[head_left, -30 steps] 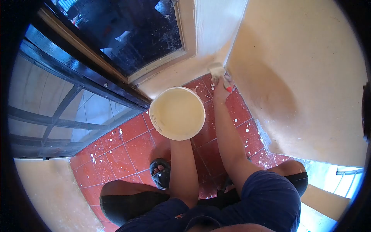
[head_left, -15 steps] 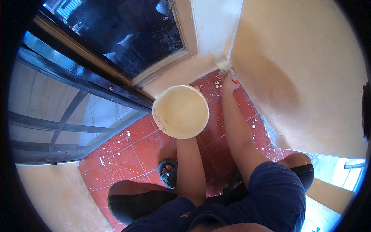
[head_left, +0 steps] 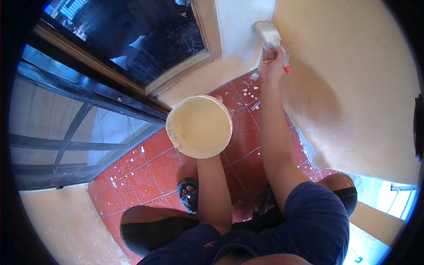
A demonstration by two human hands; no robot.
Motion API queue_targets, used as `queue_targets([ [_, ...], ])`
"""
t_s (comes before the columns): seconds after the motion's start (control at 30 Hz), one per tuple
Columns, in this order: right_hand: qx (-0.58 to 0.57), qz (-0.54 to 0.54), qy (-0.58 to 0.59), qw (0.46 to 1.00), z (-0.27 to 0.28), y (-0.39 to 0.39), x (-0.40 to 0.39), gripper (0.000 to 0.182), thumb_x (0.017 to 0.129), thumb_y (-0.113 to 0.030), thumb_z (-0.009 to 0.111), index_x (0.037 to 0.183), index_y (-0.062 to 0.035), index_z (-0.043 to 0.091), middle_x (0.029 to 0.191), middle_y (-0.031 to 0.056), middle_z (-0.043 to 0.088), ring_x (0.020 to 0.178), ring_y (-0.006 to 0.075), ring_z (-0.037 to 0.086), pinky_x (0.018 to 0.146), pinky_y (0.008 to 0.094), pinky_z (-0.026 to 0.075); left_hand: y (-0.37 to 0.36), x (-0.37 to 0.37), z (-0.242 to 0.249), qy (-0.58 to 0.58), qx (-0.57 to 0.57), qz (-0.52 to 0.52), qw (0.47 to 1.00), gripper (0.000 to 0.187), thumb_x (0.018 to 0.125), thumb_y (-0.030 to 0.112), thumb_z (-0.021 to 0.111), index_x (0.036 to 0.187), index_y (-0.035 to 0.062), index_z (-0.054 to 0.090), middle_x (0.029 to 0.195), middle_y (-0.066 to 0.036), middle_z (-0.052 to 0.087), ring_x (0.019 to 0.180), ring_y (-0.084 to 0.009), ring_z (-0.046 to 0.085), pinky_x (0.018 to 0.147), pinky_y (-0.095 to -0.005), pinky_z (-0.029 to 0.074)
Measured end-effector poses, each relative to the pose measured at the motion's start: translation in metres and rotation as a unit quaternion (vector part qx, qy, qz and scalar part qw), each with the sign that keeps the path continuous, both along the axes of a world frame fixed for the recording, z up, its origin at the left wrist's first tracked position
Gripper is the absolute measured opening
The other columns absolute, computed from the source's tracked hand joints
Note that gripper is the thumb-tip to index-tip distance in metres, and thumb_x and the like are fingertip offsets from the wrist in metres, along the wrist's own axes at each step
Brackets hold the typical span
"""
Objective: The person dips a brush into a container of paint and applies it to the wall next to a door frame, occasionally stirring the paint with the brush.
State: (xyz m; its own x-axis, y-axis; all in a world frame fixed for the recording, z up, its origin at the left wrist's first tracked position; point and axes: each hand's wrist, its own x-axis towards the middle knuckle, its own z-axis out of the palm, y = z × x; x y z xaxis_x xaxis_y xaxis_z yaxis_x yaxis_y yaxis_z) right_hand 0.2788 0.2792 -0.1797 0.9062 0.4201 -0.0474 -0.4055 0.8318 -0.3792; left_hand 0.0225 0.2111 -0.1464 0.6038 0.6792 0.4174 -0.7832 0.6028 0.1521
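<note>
In my right hand (head_left: 273, 66) is a paintbrush (head_left: 268, 33), gripped by its handle, whose red end sticks out below the fingers. Its pale bristles touch the white-painted strip of wall (head_left: 240, 26) by the corner. My left hand (head_left: 229, 109) supports a round bucket (head_left: 172, 136) from below and its far side; only some fingertips show past the rim, the rest being hidden under it. Cream-coloured paint (head_left: 205, 128) fills the inside of the bucket, which is held above the floor between my knees.
Red floor tiles (head_left: 154, 168) carry white paint spatters. A beige wall (head_left: 344, 88) rises on the right. To the left stand a wood-framed glass pane (head_left: 150, 39) and a dark metal-framed door (head_left: 66, 145). My sandalled foot (head_left: 188, 194) is below the bucket.
My right hand has moved the brush up the wall, away from the floor corner. The bucket in my left hand has shifted slightly left.
</note>
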Motion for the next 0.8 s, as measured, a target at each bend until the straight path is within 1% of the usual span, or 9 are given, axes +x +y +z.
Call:
queue_targets([
  [0.17, -0.162, -0.028, 0.062, 0.984, -0.110, 0.003, -0.009, 0.028, 0.083, -0.002, 0.056, 0.108, -0.0064, 0.044, 0.099, 0.0097, 0.056, 0.088, 0.0235, 0.060, 0.074, 0.0398, 0.056, -0.003, 0.005, -0.005, -0.011, 0.007, -0.019, 1.000, 0.050, 0.083, 0.044, 0.055, 0.126, 0.0194, 0.046, 0.120, -0.015, 0.038, 0.095, -0.0365, 0.047, 0.064, -0.0379, 0.049],
  [0.23, -0.248, -0.019, 0.072, 0.966, -0.139, -0.011, -0.008, 0.029, 0.083, -0.003, 0.057, 0.108, -0.0048, 0.043, 0.099, 0.0095, 0.056, 0.086, 0.0234, 0.061, 0.071, 0.0401, 0.057, 0.001, -0.005, -0.039, 0.097, -0.128, 0.081, 0.984, 0.052, 0.082, 0.044, 0.057, 0.127, 0.0198, 0.045, 0.121, -0.015, 0.038, 0.094, -0.0368, 0.047, 0.064, -0.0383, 0.049],
  [0.33, -0.301, -0.001, 0.052, 0.952, -0.148, -0.015, -0.002, 0.028, 0.083, -0.004, 0.058, 0.108, -0.0035, 0.045, 0.098, 0.0092, 0.057, 0.083, 0.0221, 0.061, 0.068, 0.0382, 0.057, 0.003, -0.001, -0.018, 0.030, -0.018, 0.038, 0.999, 0.054, 0.082, 0.043, 0.057, 0.129, 0.0207, 0.044, 0.121, -0.015, 0.038, 0.095, -0.0373, 0.047, 0.064, -0.0385, 0.049],
  [0.37, -0.294, 0.015, 0.070, 0.953, -0.155, -0.004, 0.006, 0.036, 0.080, -0.002, 0.058, 0.114, -0.0040, 0.046, 0.101, 0.0098, 0.058, 0.082, 0.0215, 0.062, 0.060, 0.0341, 0.057, 0.002, 0.000, -0.009, 0.032, -0.015, 0.038, 0.999, 0.054, 0.082, 0.043, 0.057, 0.129, 0.0207, 0.044, 0.121, -0.015, 0.038, 0.095, -0.0373, 0.047, 0.064, -0.0385, 0.049],
  [0.4, -0.274, 0.012, 0.049, 0.961, -0.141, 0.009, 0.010, 0.036, 0.081, -0.003, 0.058, 0.114, -0.0033, 0.045, 0.101, 0.0098, 0.058, 0.082, 0.0207, 0.061, 0.062, 0.0338, 0.057, -0.002, 0.002, 0.008, 0.013, 0.001, 0.013, 1.000, 0.054, 0.082, 0.043, 0.058, 0.129, 0.0212, 0.044, 0.120, -0.016, 0.038, 0.095, -0.0376, 0.047, 0.064, -0.0383, 0.049],
  [0.57, -0.165, 0.008, 0.059, 0.985, -0.006, 0.010, 0.009, 0.031, 0.083, -0.008, 0.058, 0.111, -0.0028, 0.045, 0.099, 0.0087, 0.057, 0.085, 0.0194, 0.060, 0.068, 0.0321, 0.055, 0.001, 0.003, 0.000, -0.016, -0.004, -0.049, 0.999, 0.053, 0.081, 0.043, 0.058, 0.128, 0.0221, 0.044, 0.119, -0.016, 0.039, 0.095, -0.0374, 0.048, 0.064, -0.0381, 0.049],
  [0.63, -0.118, 0.029, 0.083, 0.989, -0.004, 0.004, 0.010, 0.029, 0.084, -0.010, 0.058, 0.110, -0.0030, 0.046, 0.099, 0.0089, 0.057, 0.086, 0.0197, 0.060, 0.070, 0.0317, 0.055, 0.003, 0.004, -0.003, -0.001, -0.015, -0.051, 0.999, 0.052, 0.082, 0.043, 0.058, 0.127, 0.0220, 0.045, 0.119, -0.016, 0.039, 0.093, -0.0365, 0.048, 0.062, -0.0374, 0.050],
  [0.7, 0.052, 0.072, 0.129, 0.988, -0.015, -0.004, 0.009, 0.027, 0.086, -0.013, 0.056, 0.109, -0.0024, 0.046, 0.099, 0.0099, 0.056, 0.087, 0.0210, 0.060, 0.074, 0.0318, 0.054, 0.000, 0.009, -0.005, -0.009, -0.032, -0.054, 0.998, 0.051, 0.082, 0.044, 0.057, 0.127, 0.0220, 0.045, 0.119, -0.016, 0.040, 0.093, -0.0362, 0.048, 0.062, -0.0369, 0.050],
  [0.8, -0.031, 0.060, 0.092, 0.994, -0.039, 0.001, 0.003, 0.028, 0.087, -0.017, 0.056, 0.109, -0.0026, 0.046, 0.101, 0.0111, 0.057, 0.088, 0.0219, 0.060, 0.078, 0.0328, 0.054, -0.003, 0.015, 0.002, 0.009, -0.026, -0.031, 0.999, 0.051, 0.082, 0.044, 0.056, 0.126, 0.0212, 0.046, 0.118, -0.015, 0.040, 0.091, -0.0355, 0.048, 0.060, -0.0360, 0.050],
])
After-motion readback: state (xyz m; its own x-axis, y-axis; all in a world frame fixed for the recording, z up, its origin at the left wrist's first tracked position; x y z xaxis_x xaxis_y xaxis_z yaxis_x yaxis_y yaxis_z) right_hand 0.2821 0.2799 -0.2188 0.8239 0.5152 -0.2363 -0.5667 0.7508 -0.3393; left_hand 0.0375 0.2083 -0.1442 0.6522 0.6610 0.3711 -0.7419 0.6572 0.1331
